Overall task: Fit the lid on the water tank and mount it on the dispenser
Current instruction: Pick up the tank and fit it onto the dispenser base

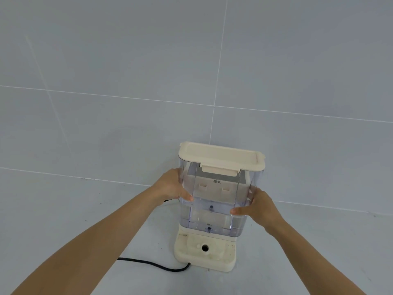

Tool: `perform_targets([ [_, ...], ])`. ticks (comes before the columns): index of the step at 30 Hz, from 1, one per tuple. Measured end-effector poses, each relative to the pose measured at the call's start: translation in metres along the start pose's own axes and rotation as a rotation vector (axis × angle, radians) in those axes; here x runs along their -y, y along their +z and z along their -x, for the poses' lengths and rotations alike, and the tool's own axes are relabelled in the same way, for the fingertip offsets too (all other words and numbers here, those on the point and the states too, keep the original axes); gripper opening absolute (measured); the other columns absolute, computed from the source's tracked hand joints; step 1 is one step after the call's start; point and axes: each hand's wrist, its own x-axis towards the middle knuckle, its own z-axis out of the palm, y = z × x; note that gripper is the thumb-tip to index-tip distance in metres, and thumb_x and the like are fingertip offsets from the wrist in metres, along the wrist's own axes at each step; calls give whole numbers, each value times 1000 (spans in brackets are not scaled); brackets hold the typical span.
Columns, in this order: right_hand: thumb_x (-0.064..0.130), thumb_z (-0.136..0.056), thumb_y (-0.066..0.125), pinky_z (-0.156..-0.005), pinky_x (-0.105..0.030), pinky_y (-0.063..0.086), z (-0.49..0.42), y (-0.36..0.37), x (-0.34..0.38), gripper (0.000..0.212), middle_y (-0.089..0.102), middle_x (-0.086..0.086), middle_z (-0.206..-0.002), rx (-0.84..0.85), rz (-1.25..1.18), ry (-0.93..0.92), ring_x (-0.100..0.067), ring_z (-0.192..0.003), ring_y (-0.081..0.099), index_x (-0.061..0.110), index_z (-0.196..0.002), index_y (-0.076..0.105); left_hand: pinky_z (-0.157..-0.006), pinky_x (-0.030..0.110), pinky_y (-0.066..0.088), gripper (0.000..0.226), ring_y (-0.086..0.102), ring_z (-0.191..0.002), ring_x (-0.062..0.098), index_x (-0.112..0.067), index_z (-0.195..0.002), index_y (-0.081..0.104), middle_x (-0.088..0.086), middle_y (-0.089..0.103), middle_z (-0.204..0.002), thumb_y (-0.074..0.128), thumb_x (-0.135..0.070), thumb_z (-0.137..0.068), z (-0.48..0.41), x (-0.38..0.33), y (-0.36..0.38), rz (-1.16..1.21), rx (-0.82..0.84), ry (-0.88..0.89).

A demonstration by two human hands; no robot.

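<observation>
The left hand (172, 186) is pressed flat against the left wall of the tank (214, 201), palm on the clear plastic, thumb lying across the front corner and the other fingers hidden behind the wall; it grips the tank from that side. Between the two hands the tank stands upright — a tall clear box with rounded corners, see-through enough that pale shapes show behind it. A cream lid (221, 157) sits on its top, level all round as far as can be seen, with a flat tab hanging down at the middle of the front edge and a small lug at the right end. Just below that tab two dark characters are printed on the front, the second reading 大; lower down, near the tank floor, is another small mark ending in 小. Two small dark dots sit on the centre line, one above the other.

Below the hands the tank's bottom is at the rear of the cream base (205, 252) of the dispenser; whether it is fully seated cannot be told. The base's front shelf is bare, with a round dark hole in the middle and some dirty specks. A black cord (153, 264) runs off from its lower left corner, under the left forearm.

The right hand (258, 206) clasps the right wall — thumb across the front corner, fingers wrapped round the side
</observation>
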Motion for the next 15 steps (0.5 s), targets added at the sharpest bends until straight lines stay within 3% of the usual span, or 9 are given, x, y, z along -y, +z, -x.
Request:
perform_targets([
  [4, 12, -56, 85, -82, -29, 43, -3, 6, -9, 75, 62, -6, -118, 3, 11, 8, -24, -105, 56, 12, -122, 49, -100, 45, 47, 75, 54, -117, 29, -1, -123, 51, 15, 59, -124, 84, 1, -55, -4, 12, 3, -21, -27, -11],
  [8, 15, -55, 85, -81, -28, 42, -3, 12, -19, 78, 61, -6, -119, 8, 19, 16, -23, -103, 55, 11, -123, 47, -106, 34, 39, 78, 44, -129, 23, -5, -129, 49, 9, 54, -133, 82, 2, -59, -3, 19, 11, -21, -29, 0],
  [12, 14, -56, 84, -79, -28, 41, 2, 16, -31, 76, 60, -7, -121, 15, 9, 24, -21, -101, 54, 11, -123, 46, -91, 22, 36, 72, 44, -128, 22, -3, -129, 47, 11, 53, -133, 78, 6, -65, -3, 27, 22, -35, -17, -9],
  [15, 14, -58, 83, -78, -28, 40, 4, 20, -40, 74, 59, -7, -119, 19, 19, 32, -21, -99, 52, 9, -122, 46, -91, 22, 38, 72, 45, -128, 24, -3, -129, 47, 11, 54, -133, 78, 5, -65, -1, 33, 27, -47, 3, -13],
])
